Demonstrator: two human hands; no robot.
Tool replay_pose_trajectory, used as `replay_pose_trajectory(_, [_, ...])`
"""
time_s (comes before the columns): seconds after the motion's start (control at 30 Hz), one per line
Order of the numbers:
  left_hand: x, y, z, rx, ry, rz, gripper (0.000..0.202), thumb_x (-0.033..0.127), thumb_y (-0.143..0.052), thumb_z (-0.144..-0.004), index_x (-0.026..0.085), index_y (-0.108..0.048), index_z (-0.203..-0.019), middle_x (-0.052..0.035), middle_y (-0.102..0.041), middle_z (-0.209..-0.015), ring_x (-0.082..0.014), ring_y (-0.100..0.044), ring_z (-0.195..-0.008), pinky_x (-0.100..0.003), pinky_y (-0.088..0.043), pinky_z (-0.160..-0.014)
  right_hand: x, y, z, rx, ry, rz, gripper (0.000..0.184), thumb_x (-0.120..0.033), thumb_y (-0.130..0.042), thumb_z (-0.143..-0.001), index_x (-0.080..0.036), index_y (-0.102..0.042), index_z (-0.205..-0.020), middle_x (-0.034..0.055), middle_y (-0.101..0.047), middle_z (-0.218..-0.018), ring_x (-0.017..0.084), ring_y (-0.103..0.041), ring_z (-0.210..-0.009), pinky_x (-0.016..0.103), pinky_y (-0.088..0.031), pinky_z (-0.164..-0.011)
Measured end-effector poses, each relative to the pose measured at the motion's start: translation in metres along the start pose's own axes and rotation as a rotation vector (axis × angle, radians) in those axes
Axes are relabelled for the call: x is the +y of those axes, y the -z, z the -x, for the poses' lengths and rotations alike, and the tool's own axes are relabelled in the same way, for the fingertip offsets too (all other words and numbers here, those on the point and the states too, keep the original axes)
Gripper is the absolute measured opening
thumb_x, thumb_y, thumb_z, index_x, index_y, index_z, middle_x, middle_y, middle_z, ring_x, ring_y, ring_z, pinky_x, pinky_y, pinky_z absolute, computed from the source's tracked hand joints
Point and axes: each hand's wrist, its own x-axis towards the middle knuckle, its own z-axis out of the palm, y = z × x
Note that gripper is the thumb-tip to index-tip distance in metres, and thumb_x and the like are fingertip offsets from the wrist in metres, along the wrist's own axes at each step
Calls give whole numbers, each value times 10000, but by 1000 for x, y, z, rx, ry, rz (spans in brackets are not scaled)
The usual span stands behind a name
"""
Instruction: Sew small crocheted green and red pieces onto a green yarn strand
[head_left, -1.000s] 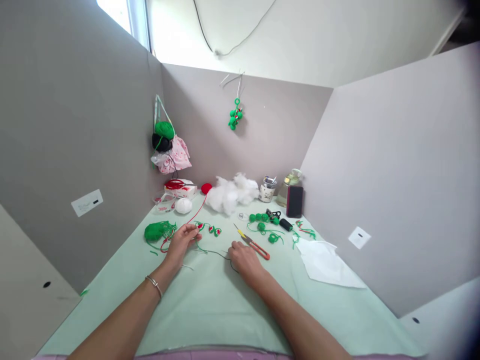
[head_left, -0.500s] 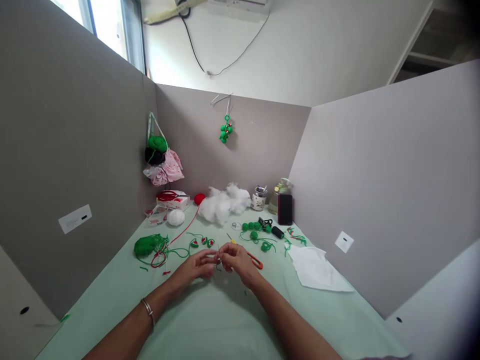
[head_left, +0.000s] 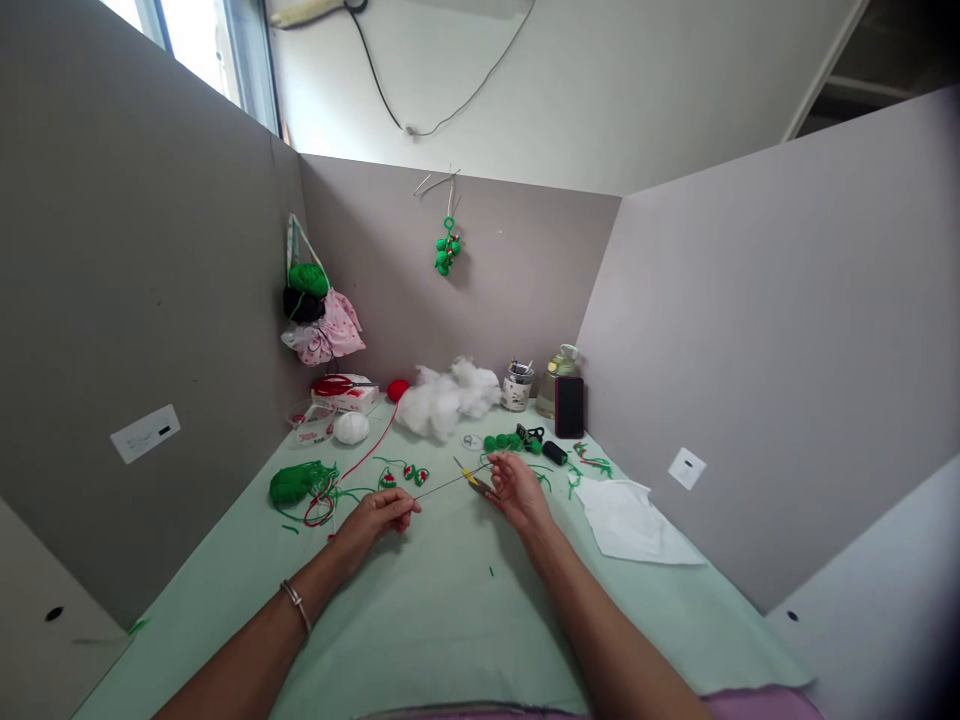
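Observation:
My left hand (head_left: pixel 377 517) pinches one end of a thin dark strand of yarn (head_left: pixel 450 483) just above the pale green table cover (head_left: pixel 450 620). My right hand (head_left: pixel 516 488) pinches the other end, further back and to the right, so the strand runs taut between them. Yellow-and-orange snips (head_left: pixel 471 476) lie right under my right hand's fingers. Small red-and-green crocheted pieces (head_left: pixel 405 474) lie just beyond my left hand.
A green yarn ball (head_left: pixel 294 483) with red thread lies at the left. White stuffing (head_left: pixel 446 395), a cup (head_left: pixel 516 388), a bottle (head_left: pixel 556 380), a black phone (head_left: pixel 569 406) and green crocheted balls (head_left: pixel 510 441) stand at the back. White paper (head_left: pixel 634 525) lies right. Partition walls enclose three sides.
My hands met at the table's middle, then drew apart. The right hand moved back and right, pulling the strand taut from the left hand.

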Motion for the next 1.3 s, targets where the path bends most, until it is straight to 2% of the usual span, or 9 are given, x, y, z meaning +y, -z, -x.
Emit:
replay_pose_trajectory(0.13, [7, 19, -6, 153, -86, 326, 201, 302, -761, -741, 111, -716, -784, -28, -595, -677, -89, -517, -597, -183, -446, -568, -2, 6, -3, 35, 57, 59, 250, -305, -728, -649, -190, -539, -765, 16, -678, -766, 76, -562, -546, 172, -479, -472])
replay_pose_trajectory(0.3, [39, 73, -3, 439, -272, 553, 61, 186, -668, -785, 138, -682, -819, 4, -584, -691, -55, -524, -584, -140, -475, -575, 1, 1, 2, -79, 99, 284, 237, -363, -672, -708, -192, -540, -807, -15, -619, -689, 77, -498, -491, 191, -393, -434])
replay_pose_trajectory(0.5, [83, 139, 15, 757, -331, -1, 118, 206, -585, -842, 143, -682, -821, 15, -607, -694, -69, -530, -607, -155, -469, -601, 19, -16, 27, -408, 177, 728, 81, -242, -622, -740, -169, -656, -741, -8, -602, -640, 114, -506, -559, 238, -393, -542])
replay_pose_trajectory(0.67, [101, 160, 18, 774, -308, -234, 85, 164, -702, -749, 102, -709, -807, 6, -678, -731, -100, -557, -671, -174, -455, -636, 33, -24, 46, -576, 325, 1054, 123, -97, -608, -720, -180, -698, -718, 17, -624, -772, 133, -517, -688, 269, -367, -676])
replay_pose_trajectory(0.9, [124, 164, -18, 862, -446, -253, 238, 255, -452, -927, 83, -572, -1039, -42, -643, -983, -92, -642, -811, -265, -523, -831, 33, -18, 44, -673, 401, 1296, 159, -97, -575, -804, -189, -703, -822, 28, -618, -836, 135, -521, -708, 262, -361, -678])
replay_pose_trajectory(1.03, [139, 169, -32, 830, -407, -382, 306, 255, -423, -927, 48, -567, -1099, -74, -653, -1030, -110, -636, -860, -288, -511, -860, 31, -19, 46, -709, 464, 1439, 156, -106, -559, -852, -188, -691, -864, 30, -630, -870, 133, -560, -741, 241, -390, -680])
replay_pose_trajectory(1.2, [129, 173, -30, 668, -221, -677, 236, 307, -674, -728, 93, -707, -821, -32, -684, -762, -230, -581, -884, -479, -387, -1004, 34, -23, 54, -768, 572, 1617, 142, -120, -545, -888, -182, -672, -871, 36, -635, -896, 144, -594, -825, 236, -395, -692])
replay_pose_trajectory(1.23, [123, 172, -31, 648, -197, -769, 214, 314, -676, -715, 109, -714, -764, -52, -692, -808, -259, -567, -931, -512, -337, -1036, 35, -23, 54, -771, 574, 1637, 133, -128, -552, -887, -185, -671, -864, 36, -635, -901, 149, -594, -841, 238, -388, -683])
replay_pose_trajectory(1.3, [109, 164, -34, 600, -260, -1233, 248, 367, -611, -756, 150, -726, -792, -93, -685, -1030, -299, -544, -1032, -524, -327, -1039, 38, -23, 53, -766, 564, 1661, 112, -153, -567, -886, -197, -670, -875, 38, -634, -928, 158, -590, -876, 241, -370, -662])
